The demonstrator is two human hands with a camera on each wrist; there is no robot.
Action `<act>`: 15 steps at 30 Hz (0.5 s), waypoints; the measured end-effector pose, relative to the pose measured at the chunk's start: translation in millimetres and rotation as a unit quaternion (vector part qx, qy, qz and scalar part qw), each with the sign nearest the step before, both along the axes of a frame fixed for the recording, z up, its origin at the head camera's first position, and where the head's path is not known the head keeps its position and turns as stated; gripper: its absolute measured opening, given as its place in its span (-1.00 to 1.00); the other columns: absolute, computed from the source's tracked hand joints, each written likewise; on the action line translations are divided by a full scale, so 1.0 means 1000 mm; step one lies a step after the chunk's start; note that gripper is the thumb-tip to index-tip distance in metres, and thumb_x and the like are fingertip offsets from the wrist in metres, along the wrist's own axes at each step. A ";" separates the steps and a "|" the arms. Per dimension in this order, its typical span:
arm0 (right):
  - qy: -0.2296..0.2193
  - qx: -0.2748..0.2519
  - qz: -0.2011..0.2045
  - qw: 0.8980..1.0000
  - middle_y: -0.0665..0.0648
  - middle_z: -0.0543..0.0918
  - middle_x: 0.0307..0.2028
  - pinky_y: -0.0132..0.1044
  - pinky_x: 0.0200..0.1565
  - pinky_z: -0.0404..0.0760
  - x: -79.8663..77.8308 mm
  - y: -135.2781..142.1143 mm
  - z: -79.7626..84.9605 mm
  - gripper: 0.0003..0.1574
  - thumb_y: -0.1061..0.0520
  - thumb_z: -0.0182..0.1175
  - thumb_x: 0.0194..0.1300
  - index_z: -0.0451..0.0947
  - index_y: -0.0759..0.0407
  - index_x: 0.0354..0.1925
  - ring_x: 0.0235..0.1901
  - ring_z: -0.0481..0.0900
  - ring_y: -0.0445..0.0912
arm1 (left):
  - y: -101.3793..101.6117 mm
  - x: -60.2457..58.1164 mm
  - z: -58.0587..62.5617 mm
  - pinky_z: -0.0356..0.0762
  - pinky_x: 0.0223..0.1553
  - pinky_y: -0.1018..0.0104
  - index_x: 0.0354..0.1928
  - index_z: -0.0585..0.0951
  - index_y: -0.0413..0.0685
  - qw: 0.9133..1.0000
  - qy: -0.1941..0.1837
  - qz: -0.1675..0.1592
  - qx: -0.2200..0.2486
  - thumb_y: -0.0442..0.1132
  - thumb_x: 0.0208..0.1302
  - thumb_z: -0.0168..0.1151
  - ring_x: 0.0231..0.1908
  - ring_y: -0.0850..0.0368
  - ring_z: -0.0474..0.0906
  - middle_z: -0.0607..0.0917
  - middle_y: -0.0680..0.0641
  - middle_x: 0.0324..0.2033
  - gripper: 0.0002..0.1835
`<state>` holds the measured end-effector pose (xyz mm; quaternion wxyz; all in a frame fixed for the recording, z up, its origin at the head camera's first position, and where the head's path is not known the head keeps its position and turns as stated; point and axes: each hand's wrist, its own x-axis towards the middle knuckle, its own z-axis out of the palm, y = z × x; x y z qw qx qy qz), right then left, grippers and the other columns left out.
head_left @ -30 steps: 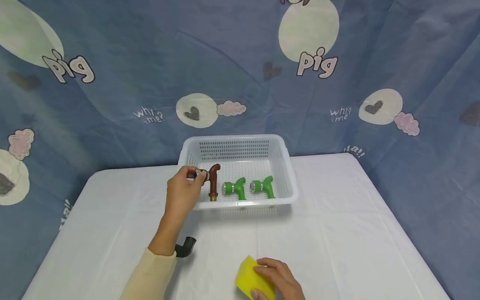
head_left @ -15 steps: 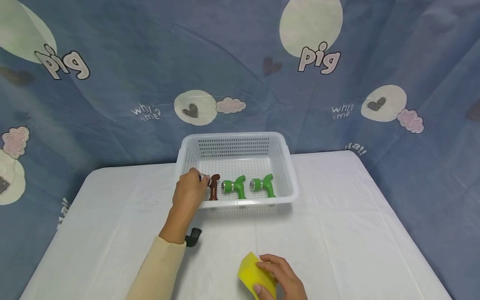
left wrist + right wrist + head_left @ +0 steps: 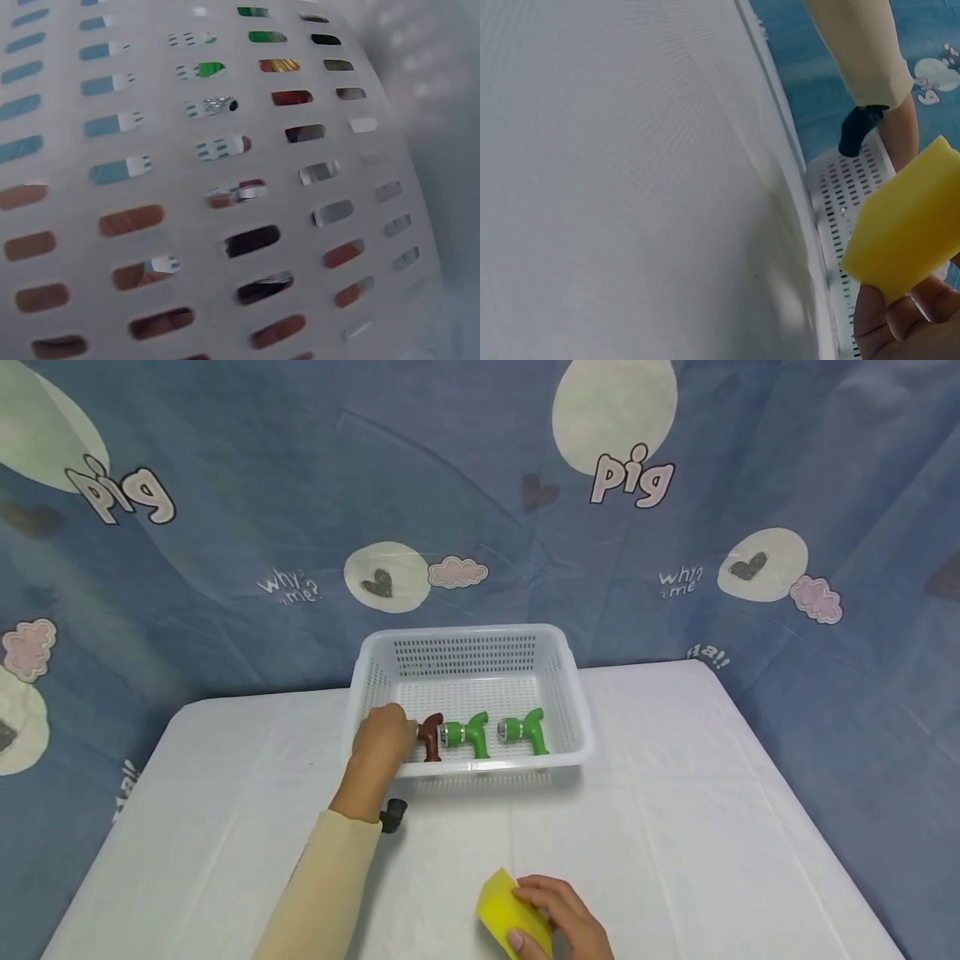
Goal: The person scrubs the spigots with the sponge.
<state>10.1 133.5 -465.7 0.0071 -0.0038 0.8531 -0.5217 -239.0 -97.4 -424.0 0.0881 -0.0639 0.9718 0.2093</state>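
Inside the left end of the white basket (image 3: 468, 767), my left hand (image 3: 384, 735) is curled at the handle end of a brown tap (image 3: 431, 737). The tap's spout end shows to the right of the hand; the fingertips are hidden in the head view. Through the basket's slots, the left wrist view gives only scraps of skin and brown tap. Two green taps (image 3: 467, 734) lie in a row to the right, along the basket's near side. At the front of the table, my right hand (image 3: 564, 917) holds a yellow sponge (image 3: 510, 910) between thumb and fingers.
A white cloth covers the table (image 3: 675, 818). Behind the basket hangs a blue printed curtain (image 3: 465, 485). On the left wrist sits a black camera mount (image 3: 393, 815), close to the basket's near wall.
My left hand has lowered the brown tap into the basket, then shifted slightly right, bringing it against the nearer green tap. The right hand stays on the sponge, almost unmoved.
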 end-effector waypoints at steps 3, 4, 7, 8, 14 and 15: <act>-0.004 -0.002 0.005 1.000 -0.24 0.52 -0.03 -0.38 -0.23 0.54 0.001 0.001 -0.001 -0.66 -0.17 0.35 0.19 0.58 -0.27 -0.05 -0.12 0.53 -0.28 | 0.000 -0.002 -0.001 0.45 -0.60 0.18 -0.17 0.59 -0.42 1.000 -0.022 -0.008 -0.005 -0.21 0.39 0.09 -0.53 -0.06 0.52 0.61 -0.26 -0.45 -0.69; -0.001 -0.003 0.007 1.000 -0.24 0.52 -0.03 -0.38 -0.23 0.54 0.001 0.002 -0.001 -0.66 -0.17 0.35 0.19 0.58 -0.27 -0.05 -0.12 0.53 -0.28 | 0.000 -0.003 0.000 0.45 -0.59 0.18 -0.17 0.59 -0.41 1.000 -0.025 -0.007 -0.004 -0.22 0.38 0.10 -0.53 -0.06 0.52 0.61 -0.26 -0.44 -0.70; 0.008 -0.004 0.008 1.000 -0.24 0.53 -0.02 -0.38 -0.24 0.55 0.001 0.003 -0.002 -0.66 -0.15 0.35 0.20 0.58 -0.27 -0.05 -0.12 0.54 -0.28 | 0.001 -0.005 -0.001 0.46 -0.57 0.18 -0.19 0.60 -0.40 1.000 -0.025 -0.004 -0.013 -0.21 0.37 0.12 -0.52 -0.05 0.51 0.62 -0.27 -0.43 -0.70; 0.018 -0.001 0.013 1.000 -0.22 0.53 -0.02 -0.37 -0.25 0.55 0.001 0.004 -0.003 -0.66 -0.14 0.34 0.21 0.58 -0.24 -0.03 -0.12 0.54 -0.27 | 0.001 -0.005 -0.001 0.47 -0.57 0.17 -0.18 0.60 -0.40 1.000 -0.025 -0.003 -0.016 -0.21 0.36 0.13 -0.52 -0.05 0.52 0.62 -0.27 -0.42 -0.70; 0.061 0.014 0.028 0.998 -0.13 0.52 0.02 -0.37 -0.28 0.55 0.001 0.008 -0.007 -0.65 -0.07 0.30 0.28 0.56 -0.14 0.03 -0.11 0.54 -0.23 | 0.002 -0.006 -0.001 0.51 -0.58 0.14 -0.16 0.61 -0.44 1.000 -0.018 -0.002 -0.026 -0.27 0.30 0.16 -0.53 -0.06 0.54 0.65 -0.31 -0.41 -0.72; 0.058 0.010 0.022 0.998 -0.15 0.53 0.01 -0.37 -0.28 0.55 0.002 0.008 -0.007 -0.66 -0.07 0.31 0.26 0.57 -0.16 0.02 -0.11 0.54 -0.24 | 0.003 -0.005 -0.001 0.51 -0.59 0.14 -0.15 0.60 -0.44 1.000 -0.016 0.000 -0.025 -0.28 0.29 0.16 -0.54 -0.06 0.54 0.65 -0.31 -0.41 -0.72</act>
